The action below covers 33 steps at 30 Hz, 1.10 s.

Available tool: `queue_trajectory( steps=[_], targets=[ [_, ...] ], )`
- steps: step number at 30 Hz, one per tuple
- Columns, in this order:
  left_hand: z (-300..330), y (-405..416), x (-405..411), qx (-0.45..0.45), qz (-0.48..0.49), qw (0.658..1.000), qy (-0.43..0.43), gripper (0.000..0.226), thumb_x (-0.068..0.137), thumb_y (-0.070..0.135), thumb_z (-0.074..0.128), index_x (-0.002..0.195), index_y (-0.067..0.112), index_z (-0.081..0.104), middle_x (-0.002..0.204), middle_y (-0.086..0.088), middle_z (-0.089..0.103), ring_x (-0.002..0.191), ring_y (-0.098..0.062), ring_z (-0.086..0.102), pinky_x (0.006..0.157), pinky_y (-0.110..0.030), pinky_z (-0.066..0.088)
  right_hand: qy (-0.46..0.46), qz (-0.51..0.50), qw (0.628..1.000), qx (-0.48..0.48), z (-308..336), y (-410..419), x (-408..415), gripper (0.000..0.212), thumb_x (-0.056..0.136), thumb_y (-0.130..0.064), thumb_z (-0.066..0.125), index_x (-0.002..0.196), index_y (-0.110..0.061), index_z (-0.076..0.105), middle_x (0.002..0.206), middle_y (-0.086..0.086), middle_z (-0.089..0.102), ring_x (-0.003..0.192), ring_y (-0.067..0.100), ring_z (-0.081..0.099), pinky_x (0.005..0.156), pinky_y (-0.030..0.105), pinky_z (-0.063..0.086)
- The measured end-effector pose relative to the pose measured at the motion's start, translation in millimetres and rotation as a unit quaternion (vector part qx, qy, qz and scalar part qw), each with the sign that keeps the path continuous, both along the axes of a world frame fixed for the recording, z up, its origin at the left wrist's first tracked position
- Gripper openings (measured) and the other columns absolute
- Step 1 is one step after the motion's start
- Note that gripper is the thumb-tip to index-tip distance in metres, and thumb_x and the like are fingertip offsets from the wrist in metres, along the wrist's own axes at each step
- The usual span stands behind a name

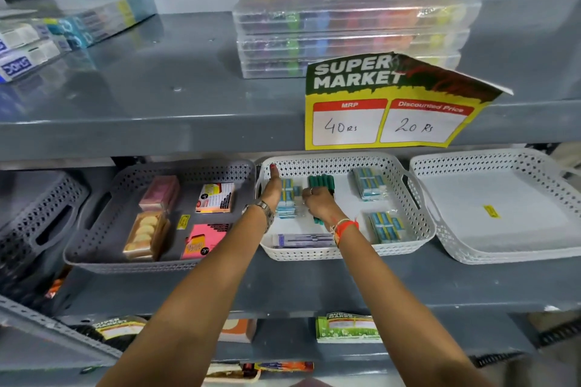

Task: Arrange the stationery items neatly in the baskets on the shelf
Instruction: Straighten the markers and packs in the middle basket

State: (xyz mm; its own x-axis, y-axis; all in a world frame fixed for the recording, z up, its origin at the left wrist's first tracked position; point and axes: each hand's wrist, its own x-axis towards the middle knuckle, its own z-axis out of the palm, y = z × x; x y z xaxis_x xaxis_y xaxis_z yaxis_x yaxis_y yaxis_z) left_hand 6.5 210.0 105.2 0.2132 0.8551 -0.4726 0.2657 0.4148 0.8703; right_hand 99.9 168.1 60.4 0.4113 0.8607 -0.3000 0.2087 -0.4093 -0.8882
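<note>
Both my hands reach into the middle white basket [418,229] on the grey shelf. My right hand [317,203] is closed around a bundle of green markers [322,181] lying in the basket. My left hand [273,188] rests on a stack of blue eraser packs [287,201] at the basket's left side, thumb raised against the rim. Two more blue eraser stacks sit to the right, one at the back [369,183] and one at the front [386,226]. A flat pack [301,240] lies along the front wall.
A grey basket [94,229] on the left holds sticky notes and boxed items. An empty white basket [503,207] stands on the right. The upper shelf carries clear pen cases [352,31], blue boxes [28,53] and a hanging price sign [386,110].
</note>
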Motion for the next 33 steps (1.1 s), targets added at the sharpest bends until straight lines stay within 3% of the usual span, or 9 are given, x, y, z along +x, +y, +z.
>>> queue_trajectory(
  steps=[7, 12, 17, 20, 24, 26, 29, 31, 33],
  targets=[
    [-116, 80, 11, -0.049, 0.038, 0.998, 0.002, 0.113, 0.059, 0.087, 0.015, 0.139, 0.012, 0.04, 0.145, -0.017, 0.039, 0.131, -0.033, 0.041, 0.109, -0.049, 0.031, 0.053, -0.02, 0.998, -0.015, 3, 0, -4, 0.033, 0.089, -0.001, 0.037, 0.06, -0.016, 0.043, 0.061, 0.0, 0.041, 0.056, 0.013, 0.039, 0.05, 0.024, 0.03],
    [-23, 17, 0, -0.04, 0.015, 0.999, -0.008, 0.075, 0.092, 0.061, 0.009, 0.147, 0.01, 0.018, 0.155, -0.013, 0.016, 0.141, -0.027, 0.02, 0.116, -0.041, 0.016, 0.062, 0.008, 0.997, -0.043, 2, 3, -9, 0.023, 0.089, -0.002, 0.042, 0.07, -0.015, 0.045, 0.069, 0.0, 0.046, 0.064, 0.012, 0.044, 0.053, 0.022, 0.034],
    [-61, 36, 3, -0.053, 0.023, 0.998, -0.036, 0.092, 0.078, 0.079, 0.011, 0.145, 0.018, 0.031, 0.148, -0.006, 0.033, 0.134, -0.025, 0.036, 0.113, -0.043, 0.027, 0.031, 0.016, 0.998, -0.047, 5, 0, -11, 0.009, 0.091, -0.003, 0.042, 0.088, -0.006, 0.049, 0.068, 0.0, 0.044, 0.06, 0.01, 0.041, 0.051, 0.021, 0.031],
    [-39, 23, 2, -0.06, 0.013, 0.998, -0.034, 0.084, 0.085, 0.072, 0.009, 0.147, 0.017, 0.022, 0.154, -0.008, 0.022, 0.139, -0.024, 0.026, 0.115, -0.042, 0.02, 0.055, 0.018, 0.998, -0.033, 10, -5, -11, 0.021, 0.09, 0.001, 0.04, 0.073, -0.007, 0.049, 0.067, 0.001, 0.043, 0.059, 0.011, 0.04, 0.052, 0.021, 0.031],
    [-21, 6, 2, 0.039, -0.036, 0.998, 0.018, 0.072, 0.094, 0.059, 0.011, 0.148, 0.012, 0.021, 0.153, -0.011, 0.023, 0.14, -0.026, 0.024, 0.113, -0.036, 0.019, -0.003, -0.052, 0.999, 0.006, 18, -12, 4, 0.023, 0.093, -0.002, 0.037, 0.093, 0.006, 0.059, 0.082, 0.009, 0.049, 0.076, 0.018, 0.047, 0.066, 0.024, 0.036],
    [-20, -1, 9, 0.141, -0.015, 0.99, 0.02, 0.062, 0.098, 0.049, 0.02, 0.146, 0.01, 0.025, 0.153, -0.009, 0.026, 0.138, -0.024, 0.028, 0.11, -0.031, 0.022, -0.041, -0.107, 0.993, 0.03, 19, -17, 21, 0.028, 0.096, -0.004, 0.035, 0.078, -0.007, 0.057, 0.074, 0.005, 0.049, 0.062, 0.016, 0.046, 0.049, 0.013, 0.039],
    [-17, -16, 25, 0.214, 0.006, 0.976, -0.036, 0.034, 0.099, 0.034, 0.033, 0.113, 0.017, 0.059, 0.116, -0.005, 0.06, 0.107, -0.016, 0.055, 0.095, -0.029, 0.034, -0.046, -0.157, 0.986, 0.03, 16, -22, 47, 0.022, 0.097, -0.004, 0.038, 0.096, -0.006, 0.06, 0.094, 0.014, 0.058, 0.074, 0.018, 0.049, 0.058, 0.012, 0.039],
    [-22, -23, 39, 0.182, -0.013, 0.98, -0.08, 0.025, 0.098, 0.035, 0.039, 0.075, 0.032, 0.049, 0.078, 0.005, 0.051, 0.075, -0.008, 0.049, 0.078, -0.028, 0.034, -0.033, -0.165, 0.986, 0.011, 9, -25, 60, 0.022, 0.095, -0.007, 0.041, 0.081, -0.01, 0.057, 0.103, 0.015, 0.053, 0.09, 0.017, 0.045, 0.075, 0.022, 0.032],
    [-24, -33, 53, 0.132, -0.077, 0.984, -0.094, 0.025, 0.097, 0.044, 0.035, 0.091, 0.031, 0.056, 0.093, 0.003, 0.056, 0.09, -0.015, 0.053, 0.081, -0.03, 0.038, -0.042, -0.148, 0.988, -0.012, 6, -29, 65, 0.032, 0.094, -0.005, 0.041, 0.066, -0.017, 0.051, 0.101, 0.013, 0.051, 0.094, 0.015, 0.043, 0.079, 0.023, 0.031]
  ],
)
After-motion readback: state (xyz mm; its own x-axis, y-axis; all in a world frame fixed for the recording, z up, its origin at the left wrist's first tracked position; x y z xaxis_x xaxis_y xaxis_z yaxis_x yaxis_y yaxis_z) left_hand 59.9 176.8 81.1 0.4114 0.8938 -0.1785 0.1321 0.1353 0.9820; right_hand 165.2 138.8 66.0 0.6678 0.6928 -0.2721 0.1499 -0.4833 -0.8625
